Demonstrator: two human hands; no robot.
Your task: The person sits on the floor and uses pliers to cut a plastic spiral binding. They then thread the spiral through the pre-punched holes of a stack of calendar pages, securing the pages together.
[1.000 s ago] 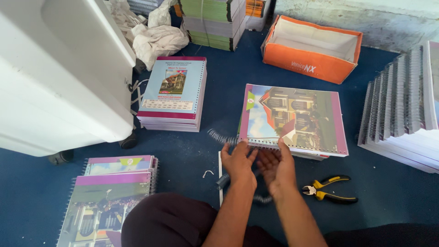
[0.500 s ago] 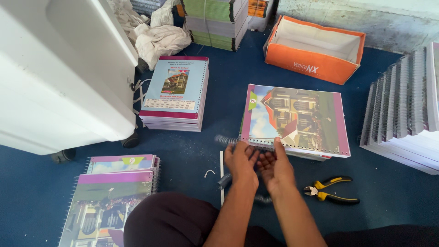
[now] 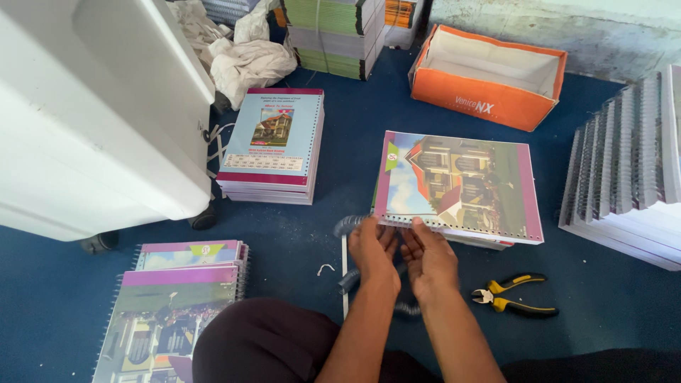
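Both hands work at the punched near edge of an unbound notebook with a glossy house-picture cover and purple borders (image 3: 457, 186), which lies flat on the blue carpeted floor (image 3: 298, 234) on top of a few more like it, just past the centre of the view. The left hand (image 3: 372, 250) sits at the notebook's 7 o'clock corner, fingers curled and pressed close together against the row of holes. The right hand (image 3: 428, 257) is just beside it at 3 o'clock, thumb raised to touch the cover's edge, its other fingers bent inward; whether they pinch the wire cannot be told. A grey spiral binding wire (image 3: 349, 225) pokes out at 9 o'clock of the left hand, and more of the coil shows on the floor under the wrists.

At 4 o'clock of the right hand, well clear of it, lie yellow-and-black handled pliers (image 3: 514, 295). At 10 o'clock of the hands stands a stack of notebooks with pale blue back covers (image 3: 273, 145). At 8 o'clock, a pile of already spiral-bound notebooks (image 3: 174, 305) rests near the person's dark-clad knee (image 3: 266, 344). At 1 o'clock sits an open orange cardboard box (image 3: 489, 99), and at 3 o'clock a fanned row of white bound pads (image 3: 628, 167). A large white plastic casing (image 3: 92, 120) fills the 10 o'clock corner.
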